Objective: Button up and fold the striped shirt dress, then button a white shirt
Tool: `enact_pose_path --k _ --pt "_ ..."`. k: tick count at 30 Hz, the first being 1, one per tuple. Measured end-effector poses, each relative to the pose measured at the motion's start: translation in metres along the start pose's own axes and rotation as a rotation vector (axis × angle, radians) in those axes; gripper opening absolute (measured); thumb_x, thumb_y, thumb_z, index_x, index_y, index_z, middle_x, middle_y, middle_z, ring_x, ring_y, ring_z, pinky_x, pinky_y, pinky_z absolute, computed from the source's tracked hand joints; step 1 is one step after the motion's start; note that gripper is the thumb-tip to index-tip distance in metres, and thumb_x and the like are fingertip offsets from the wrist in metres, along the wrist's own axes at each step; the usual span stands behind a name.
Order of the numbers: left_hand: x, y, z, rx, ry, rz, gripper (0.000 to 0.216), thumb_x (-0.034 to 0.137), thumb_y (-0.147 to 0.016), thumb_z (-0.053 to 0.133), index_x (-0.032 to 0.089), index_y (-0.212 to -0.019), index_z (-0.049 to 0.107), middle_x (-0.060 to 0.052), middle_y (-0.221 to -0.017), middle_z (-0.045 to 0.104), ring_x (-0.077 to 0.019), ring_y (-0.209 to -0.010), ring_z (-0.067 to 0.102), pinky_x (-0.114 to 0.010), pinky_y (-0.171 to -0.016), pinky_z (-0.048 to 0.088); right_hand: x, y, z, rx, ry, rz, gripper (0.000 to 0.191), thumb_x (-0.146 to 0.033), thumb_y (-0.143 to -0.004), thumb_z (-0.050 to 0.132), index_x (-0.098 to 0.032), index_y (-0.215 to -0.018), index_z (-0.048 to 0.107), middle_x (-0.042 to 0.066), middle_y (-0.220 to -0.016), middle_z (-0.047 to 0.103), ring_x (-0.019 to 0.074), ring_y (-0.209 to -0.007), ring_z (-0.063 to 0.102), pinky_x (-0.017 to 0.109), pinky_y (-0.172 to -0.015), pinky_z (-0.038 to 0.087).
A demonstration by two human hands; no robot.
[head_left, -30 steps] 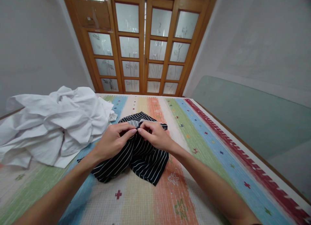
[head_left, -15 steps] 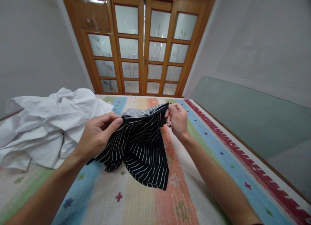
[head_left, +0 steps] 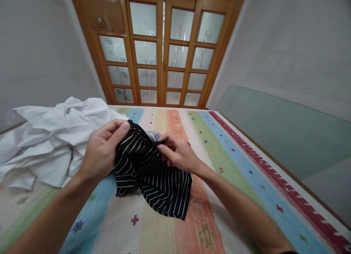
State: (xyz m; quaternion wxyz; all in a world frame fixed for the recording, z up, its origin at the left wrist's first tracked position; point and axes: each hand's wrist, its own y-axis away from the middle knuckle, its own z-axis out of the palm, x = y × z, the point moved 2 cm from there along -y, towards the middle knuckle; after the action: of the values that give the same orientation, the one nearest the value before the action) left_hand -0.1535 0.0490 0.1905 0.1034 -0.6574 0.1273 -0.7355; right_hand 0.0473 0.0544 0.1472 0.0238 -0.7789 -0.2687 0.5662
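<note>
A black garment with thin white stripes (head_left: pixel 164 186) hangs from both hands, its lower part resting on the patterned cloth. My left hand (head_left: pixel 105 146) pinches its top edge between thumb and fingers, at the left. Lower and to the right, my right hand (head_left: pixel 178 151) is closed on a narrow black edge of the same garment. The fabric sags in folds between the two hands. A paler grey striped patch, perhaps the reverse side, shows behind. What kind of garment it is I cannot tell.
A heap of crumpled white fabric (head_left: pixel 55 144) lies at the left, close to my left forearm. Beneath everything is a cloth with coloured stripes (head_left: pixel 161 234). A pale green board (head_left: pixel 279 126) runs along the right wall. Wooden doors with glass panes (head_left: pixel 161 53) stand beyond the far edge.
My right hand has moved left and down, closer to my left hand, bringing the garment's edge along. The taut top edge has gone slack. My left hand has shifted slightly left.
</note>
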Motion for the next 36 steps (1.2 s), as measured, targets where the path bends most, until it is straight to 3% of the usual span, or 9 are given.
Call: enact_pose_path --k 2,4,7,12,15,19,23,29,36 --pt "0.002 -0.003 -0.007 -0.012 -0.154 0.040 0.020 0.039 -0.081 0.064 0.020 -0.076 0.062 0.003 -0.066 0.062 -0.0115 -0.059 0.055 -0.023 -0.054 0.044 0.001 -0.001 -0.005 0.084 -0.029 -0.002 0.014 -0.033 -0.088 0.056 -0.020 -0.092 0.056 -0.005 -0.061 0.060 0.0081 -0.044 0.055 0.020 -0.042 0.043" --pt "0.003 -0.007 -0.016 -0.016 -0.469 0.119 0.023 0.041 -0.080 0.063 0.019 -0.072 0.063 0.003 -0.063 0.061 -0.0122 -0.058 0.054 -0.024 -0.055 0.043 0.001 -0.001 -0.008 0.139 -0.065 -0.015 0.014 -0.033 -0.085 0.060 -0.020 -0.088 0.057 -0.004 -0.060 0.061 0.0096 -0.048 0.059 0.021 -0.046 0.047" --pt "0.002 -0.011 -0.022 -0.090 -0.911 0.292 0.022 0.038 -0.075 0.065 0.018 -0.084 0.068 -0.001 -0.072 0.066 -0.0173 -0.067 0.058 -0.029 -0.065 0.047 0.000 -0.001 -0.008 0.147 -0.144 -0.017 0.020 -0.038 -0.082 0.065 -0.019 -0.080 0.057 -0.003 -0.058 0.062 0.0110 -0.051 0.061 0.024 -0.051 0.051" --pt "-0.007 0.001 0.001 -0.430 -0.924 0.547 0.036 0.033 -0.084 0.059 0.022 -0.118 0.061 -0.007 -0.116 0.065 -0.0224 -0.106 0.060 -0.037 -0.094 0.048 -0.001 -0.002 -0.002 0.120 -0.115 -0.032 0.023 -0.039 -0.081 0.067 -0.018 -0.075 0.061 -0.002 -0.059 0.062 0.0102 -0.052 0.060 0.024 -0.052 0.050" --pt "-0.018 0.005 0.014 -0.455 -0.874 0.598 0.026 0.029 -0.091 0.054 0.021 -0.113 0.064 -0.006 -0.109 0.068 -0.0192 -0.102 0.062 -0.034 -0.091 0.049 0.001 -0.002 -0.001 0.103 -0.044 -0.065 0.015 -0.032 -0.078 0.069 -0.017 -0.078 0.065 0.000 -0.065 0.065 0.0107 -0.058 0.061 0.024 -0.055 0.050" --pt "-0.031 0.003 0.016 -0.448 -0.850 0.564 0.016 0.029 -0.091 0.056 0.019 -0.094 0.069 -0.003 -0.088 0.072 -0.0149 -0.079 0.066 -0.028 -0.075 0.052 0.004 -0.003 -0.004 0.130 -0.061 -0.096 0.011 -0.026 -0.076 0.069 -0.017 -0.083 0.070 0.003 -0.078 0.069 0.0129 -0.070 0.064 0.028 -0.067 0.054" --pt "-0.033 0.003 0.013 -0.408 -0.866 0.532 0.017 0.030 -0.089 0.058 0.017 -0.093 0.070 -0.003 -0.081 0.072 -0.0131 -0.067 0.062 -0.026 -0.063 0.049 0.008 -0.005 -0.005 0.136 -0.139 -0.107 0.015 -0.025 -0.077 0.069 -0.019 -0.090 0.073 0.005 -0.091 0.072 0.0156 -0.084 0.067 0.034 -0.080 0.055" --pt "-0.033 0.004 0.017 -0.348 -0.873 0.545 0.022 0.025 -0.090 0.051 0.017 -0.094 0.071 -0.004 -0.082 0.072 -0.0137 -0.069 0.063 -0.027 -0.066 0.047 0.013 -0.007 -0.003 0.153 -0.215 -0.049 0.021 -0.027 -0.076 0.072 -0.021 -0.097 0.075 0.005 -0.090 0.073 0.0159 -0.080 0.066 0.037 -0.079 0.055" --pt "-0.037 0.002 0.017 -0.372 -0.765 0.214 0.026 0.033 -0.089 0.050 0.017 -0.085 0.070 -0.001 -0.073 0.069 -0.0140 -0.063 0.059 -0.026 -0.059 0.045 0.013 -0.006 0.000 0.160 -0.195 -0.049 0.024 -0.030 -0.077 0.072 -0.021 -0.099 0.074 0.003 -0.085 0.072 0.0137 -0.072 0.062 0.033 -0.070 0.054"
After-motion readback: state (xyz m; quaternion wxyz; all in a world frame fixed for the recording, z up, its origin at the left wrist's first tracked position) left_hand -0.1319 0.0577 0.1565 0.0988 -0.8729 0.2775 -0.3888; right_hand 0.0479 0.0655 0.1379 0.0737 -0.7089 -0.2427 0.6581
